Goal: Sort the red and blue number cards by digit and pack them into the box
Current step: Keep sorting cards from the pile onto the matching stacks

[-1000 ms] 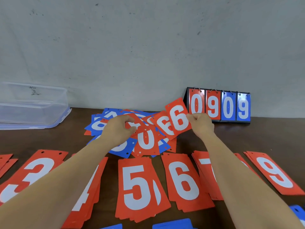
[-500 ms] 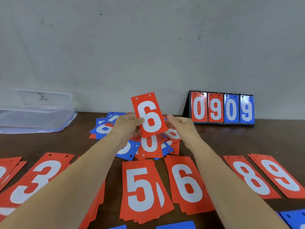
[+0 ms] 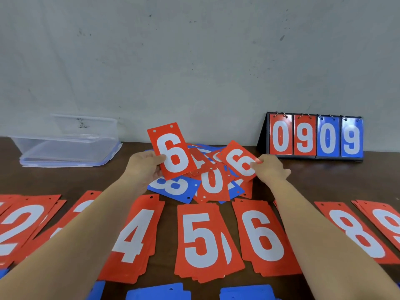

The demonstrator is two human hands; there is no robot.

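Head view: left hand (image 3: 144,167) is pinching a red 6 (image 3: 173,151) upright as right hand (image 3: 270,169) is now lifting a second 6 (image 3: 239,162) off the mixed pile (image 3: 213,185), both likely heading for the 6 stack (image 3: 263,237), not yet the box (image 3: 65,146).

Bright, even, soft light with faint shadows; sharp centre, slight softness and wide-angle stretching toward the edges.

A small black flip scoreboard (image 3: 313,137) is standing at the back right of a dark brown worktop (image 3: 324,182), against a scuffed grey wall (image 3: 194,61). It is showing 0 and 9 on red, then 0 and 9 on blue, hanging from metal rings.
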